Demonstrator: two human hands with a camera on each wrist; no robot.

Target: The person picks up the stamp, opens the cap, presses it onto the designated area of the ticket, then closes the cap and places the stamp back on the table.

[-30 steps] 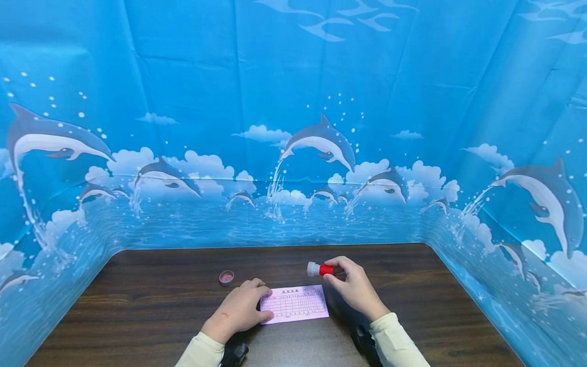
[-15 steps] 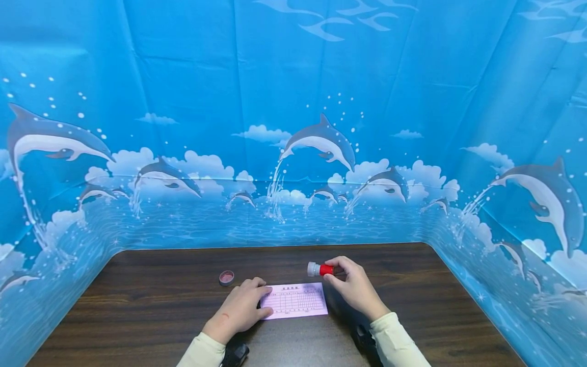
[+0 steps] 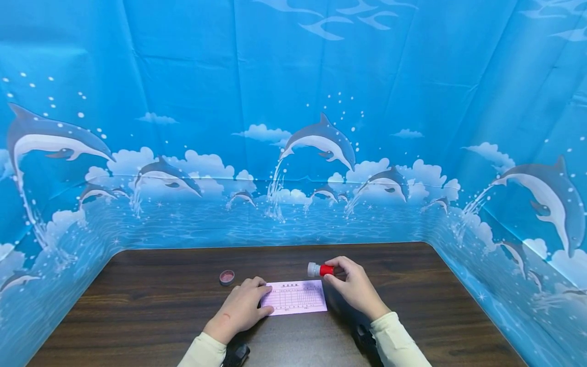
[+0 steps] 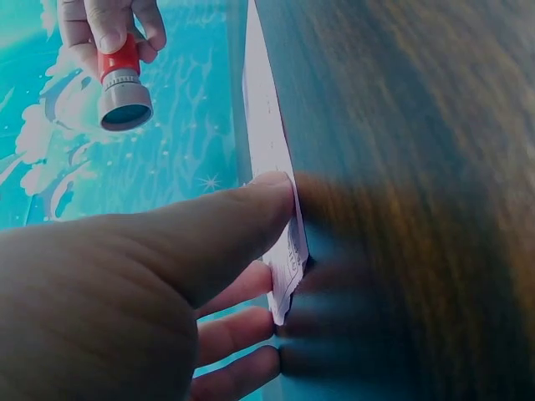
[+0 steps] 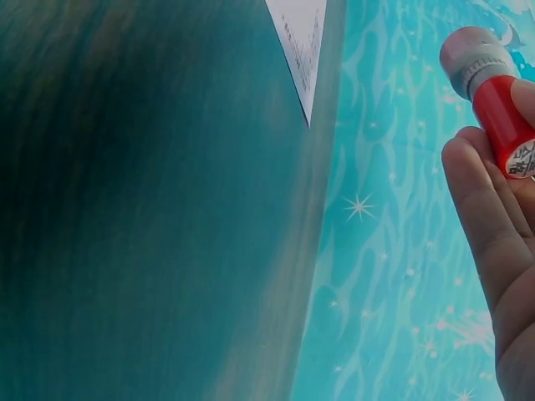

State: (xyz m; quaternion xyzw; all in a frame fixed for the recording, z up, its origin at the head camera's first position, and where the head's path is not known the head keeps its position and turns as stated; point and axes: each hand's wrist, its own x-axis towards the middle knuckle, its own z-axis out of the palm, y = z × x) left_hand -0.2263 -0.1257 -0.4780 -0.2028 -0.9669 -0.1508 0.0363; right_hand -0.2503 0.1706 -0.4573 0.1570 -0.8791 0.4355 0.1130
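Right hand [image 3: 353, 285] had a red stamp [image 3: 326, 270], left hand [image 3: 240, 304] was on a pink slip [image 3: 298, 297]

So the right hand's grip was pinched round the red stamp, held sideways above the worktop [image 3: 160, 300] near the slip's far right corner, clear end pointing left. The left hand's grip was apart, thumb and index finger on the slip's left end. Little round container [image 3: 227, 278] sat just beyond the left hand.

Print on pink slip [image 3: 295, 297] and red cylinder [image 5: 501, 115] seems illegible.
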